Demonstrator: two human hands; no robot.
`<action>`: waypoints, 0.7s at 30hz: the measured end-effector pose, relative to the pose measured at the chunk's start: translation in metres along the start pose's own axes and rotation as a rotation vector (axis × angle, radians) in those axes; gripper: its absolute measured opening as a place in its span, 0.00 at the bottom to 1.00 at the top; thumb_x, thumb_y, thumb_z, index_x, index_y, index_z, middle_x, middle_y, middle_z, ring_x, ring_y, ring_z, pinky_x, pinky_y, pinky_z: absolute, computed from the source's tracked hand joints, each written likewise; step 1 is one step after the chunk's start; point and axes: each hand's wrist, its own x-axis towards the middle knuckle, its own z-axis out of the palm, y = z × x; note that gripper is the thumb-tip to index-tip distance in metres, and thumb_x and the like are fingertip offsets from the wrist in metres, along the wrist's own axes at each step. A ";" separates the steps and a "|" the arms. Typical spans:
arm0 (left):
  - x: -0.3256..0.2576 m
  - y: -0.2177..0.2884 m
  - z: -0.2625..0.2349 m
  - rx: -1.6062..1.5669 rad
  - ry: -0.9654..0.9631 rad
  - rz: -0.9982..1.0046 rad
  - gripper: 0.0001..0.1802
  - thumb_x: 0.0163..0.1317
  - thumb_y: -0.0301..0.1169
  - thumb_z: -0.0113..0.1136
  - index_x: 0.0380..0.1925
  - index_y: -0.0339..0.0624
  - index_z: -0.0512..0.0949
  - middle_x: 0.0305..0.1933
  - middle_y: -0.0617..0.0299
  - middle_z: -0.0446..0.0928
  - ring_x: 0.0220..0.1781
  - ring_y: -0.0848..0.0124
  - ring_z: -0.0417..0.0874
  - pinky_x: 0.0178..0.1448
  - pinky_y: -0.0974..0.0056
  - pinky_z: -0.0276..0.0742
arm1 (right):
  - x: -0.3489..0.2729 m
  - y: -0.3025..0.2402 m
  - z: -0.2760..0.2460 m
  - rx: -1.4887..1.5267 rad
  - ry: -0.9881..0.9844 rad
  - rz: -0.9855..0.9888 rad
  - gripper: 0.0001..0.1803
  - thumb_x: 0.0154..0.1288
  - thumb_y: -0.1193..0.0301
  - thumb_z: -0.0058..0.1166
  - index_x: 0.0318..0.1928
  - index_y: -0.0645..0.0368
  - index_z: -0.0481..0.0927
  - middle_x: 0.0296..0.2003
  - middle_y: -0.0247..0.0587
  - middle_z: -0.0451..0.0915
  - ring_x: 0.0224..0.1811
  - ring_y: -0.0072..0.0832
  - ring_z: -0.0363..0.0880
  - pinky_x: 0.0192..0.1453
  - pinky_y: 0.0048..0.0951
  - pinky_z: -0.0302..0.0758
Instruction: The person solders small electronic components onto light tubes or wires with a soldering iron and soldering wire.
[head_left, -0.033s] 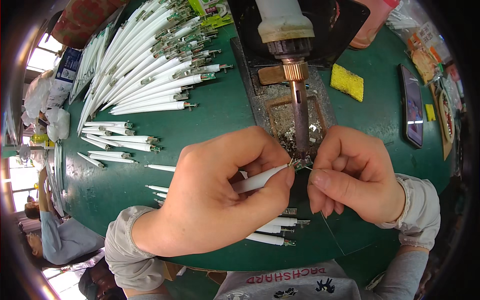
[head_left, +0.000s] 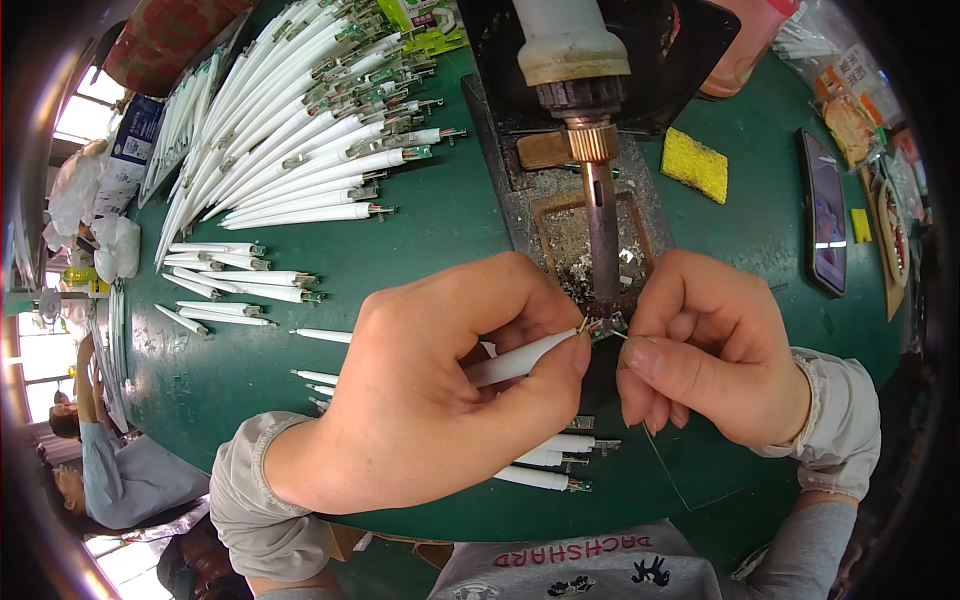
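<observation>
My left hand (head_left: 450,370) is closed around a white pen-shaped stick (head_left: 520,362), seemingly a stylus body. At the stick's right end, a small green circuit board with fine wires (head_left: 603,328) sits just under the tip of a fixed soldering iron (head_left: 603,235). Between thumb and forefinger, my right hand (head_left: 705,350) pinches a thin solder wire (head_left: 663,465). One end of it reaches toward the board; the rest trails down over the table. Whether wire, board and iron tip touch is too small to tell.
Many similar white sticks (head_left: 300,110) lie fanned out at the far left, and several more (head_left: 545,478) lie below my left hand. Beneath the iron is a grimy stand (head_left: 520,215). Right of it are a yellow sponge (head_left: 694,165) and a phone (head_left: 822,212). People sit at left.
</observation>
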 end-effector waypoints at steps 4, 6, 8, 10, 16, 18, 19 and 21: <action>-0.001 -0.001 -0.001 0.012 -0.003 0.055 0.06 0.57 0.17 0.59 0.34 0.30 0.73 0.38 0.59 0.74 0.39 0.78 0.76 0.42 0.73 0.73 | -0.001 0.001 0.001 0.020 0.016 -0.021 0.09 0.69 0.72 0.50 0.36 0.62 0.66 0.24 0.43 0.80 0.19 0.18 0.76 0.20 0.16 0.68; 0.000 -0.002 -0.002 0.037 -0.011 0.081 0.06 0.57 0.17 0.59 0.34 0.30 0.73 0.38 0.57 0.74 0.39 0.77 0.76 0.43 0.72 0.74 | -0.001 0.001 0.001 0.015 0.009 -0.040 0.09 0.69 0.72 0.50 0.36 0.62 0.66 0.23 0.44 0.80 0.19 0.18 0.75 0.20 0.16 0.67; 0.000 -0.004 -0.002 0.044 -0.014 0.130 0.06 0.57 0.17 0.58 0.34 0.29 0.73 0.38 0.57 0.74 0.39 0.76 0.77 0.43 0.72 0.74 | -0.001 0.002 0.000 0.012 -0.001 -0.056 0.09 0.69 0.72 0.50 0.36 0.62 0.65 0.23 0.44 0.80 0.19 0.19 0.75 0.20 0.16 0.67; 0.000 -0.005 -0.002 0.036 -0.016 0.175 0.06 0.57 0.17 0.58 0.34 0.29 0.73 0.38 0.56 0.74 0.39 0.76 0.77 0.44 0.72 0.74 | 0.000 0.003 0.000 0.016 -0.002 -0.064 0.09 0.69 0.72 0.50 0.36 0.62 0.65 0.23 0.44 0.80 0.19 0.19 0.75 0.20 0.16 0.67; -0.001 -0.005 -0.003 0.022 -0.016 0.173 0.06 0.57 0.17 0.59 0.34 0.30 0.73 0.38 0.56 0.75 0.40 0.76 0.77 0.44 0.72 0.74 | 0.000 0.002 0.000 0.006 -0.008 -0.064 0.10 0.69 0.70 0.50 0.36 0.62 0.65 0.23 0.44 0.80 0.18 0.19 0.74 0.20 0.17 0.66; -0.001 -0.005 -0.004 0.026 -0.019 0.098 0.06 0.57 0.16 0.59 0.34 0.30 0.73 0.38 0.57 0.75 0.39 0.76 0.77 0.43 0.72 0.73 | 0.000 0.001 -0.002 -0.007 -0.021 -0.047 0.10 0.70 0.69 0.49 0.35 0.62 0.65 0.22 0.44 0.79 0.17 0.18 0.72 0.20 0.17 0.65; -0.001 -0.005 -0.004 0.019 -0.021 0.076 0.06 0.57 0.16 0.59 0.34 0.30 0.74 0.38 0.57 0.74 0.39 0.77 0.76 0.43 0.72 0.72 | 0.000 -0.001 -0.004 -0.011 -0.030 -0.030 0.11 0.70 0.68 0.49 0.35 0.62 0.65 0.21 0.43 0.78 0.17 0.18 0.71 0.20 0.17 0.64; 0.000 -0.005 -0.004 0.002 -0.022 0.045 0.06 0.57 0.16 0.59 0.33 0.31 0.74 0.37 0.59 0.74 0.38 0.78 0.76 0.42 0.73 0.71 | 0.000 -0.001 -0.005 -0.024 -0.036 -0.019 0.11 0.70 0.67 0.48 0.35 0.61 0.64 0.19 0.42 0.77 0.16 0.17 0.69 0.19 0.17 0.63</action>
